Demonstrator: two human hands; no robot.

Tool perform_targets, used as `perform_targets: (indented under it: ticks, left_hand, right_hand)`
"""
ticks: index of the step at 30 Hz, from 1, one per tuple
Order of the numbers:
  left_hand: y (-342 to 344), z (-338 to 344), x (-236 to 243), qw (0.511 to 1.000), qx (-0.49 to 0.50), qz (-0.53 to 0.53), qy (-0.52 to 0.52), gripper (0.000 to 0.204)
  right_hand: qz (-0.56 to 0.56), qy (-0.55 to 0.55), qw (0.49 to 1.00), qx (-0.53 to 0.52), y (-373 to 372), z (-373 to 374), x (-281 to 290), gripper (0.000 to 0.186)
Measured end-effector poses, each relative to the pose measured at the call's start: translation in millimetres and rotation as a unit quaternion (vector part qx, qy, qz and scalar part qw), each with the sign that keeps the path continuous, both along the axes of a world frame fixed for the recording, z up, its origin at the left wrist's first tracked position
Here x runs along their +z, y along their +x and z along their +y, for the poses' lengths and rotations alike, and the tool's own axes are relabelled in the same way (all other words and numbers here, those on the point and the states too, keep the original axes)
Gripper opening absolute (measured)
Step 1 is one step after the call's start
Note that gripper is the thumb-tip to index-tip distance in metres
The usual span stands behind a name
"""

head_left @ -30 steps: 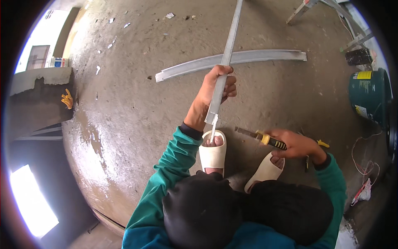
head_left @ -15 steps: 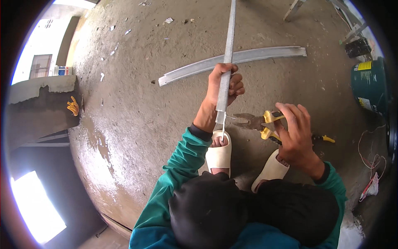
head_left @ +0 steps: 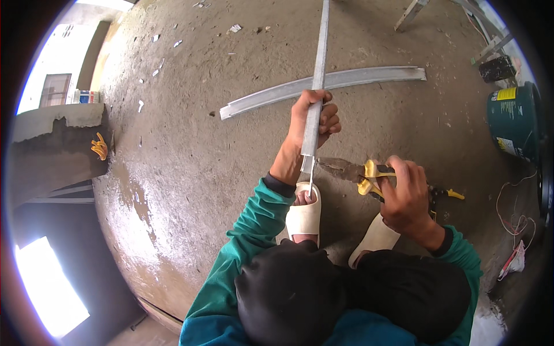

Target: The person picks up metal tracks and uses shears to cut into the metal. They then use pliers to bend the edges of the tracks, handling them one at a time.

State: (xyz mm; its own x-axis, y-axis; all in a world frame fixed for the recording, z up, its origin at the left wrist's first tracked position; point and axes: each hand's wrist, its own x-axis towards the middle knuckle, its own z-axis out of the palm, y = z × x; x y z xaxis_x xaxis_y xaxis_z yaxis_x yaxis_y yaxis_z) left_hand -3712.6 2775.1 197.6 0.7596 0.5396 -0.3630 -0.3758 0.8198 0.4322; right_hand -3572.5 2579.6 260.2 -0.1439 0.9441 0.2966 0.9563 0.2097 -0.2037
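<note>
My left hand is wrapped round a long grey metal channel, whose cut end points down toward my left foot. From that end a thin, bent sliver of metal hangs over the slipper. My right hand grips a pair of pliers with yellow-and-black handles and rusty jaws. The jaw tips are brought together at the sliver's upper part, by the channel's end; whether they pinch it I cannot tell.
A second metal channel lies across the floor, under the held one. Near my right hand rests another yellow-and-black-handled tool. At the right stand a dark green bucket and a tangled wire. Yellow gloves hang at the left ledge.
The plier jaws have closed from being apart, and their handles have come together in my right hand. The tips have moved slightly left to the channel's end. My left hand has stayed put.
</note>
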Motion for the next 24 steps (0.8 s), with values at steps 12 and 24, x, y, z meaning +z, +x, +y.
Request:
perform_targets:
  ticks: [12,24]
  left_hand:
    - [-3.8,0.9,-17.6,0.986,0.015,0.076,0.149,0.023]
    - [-54.4,44.3,-14.1,0.957,0.043,0.218,0.188,0.02]
  right_hand:
    - [0.815,-0.547,-0.006,0.193,12.8,-37.6,-36.5,0.029]
    - [0.047,-0.108,0.987,-0.107,100.9,-37.1,-77.7,0.02]
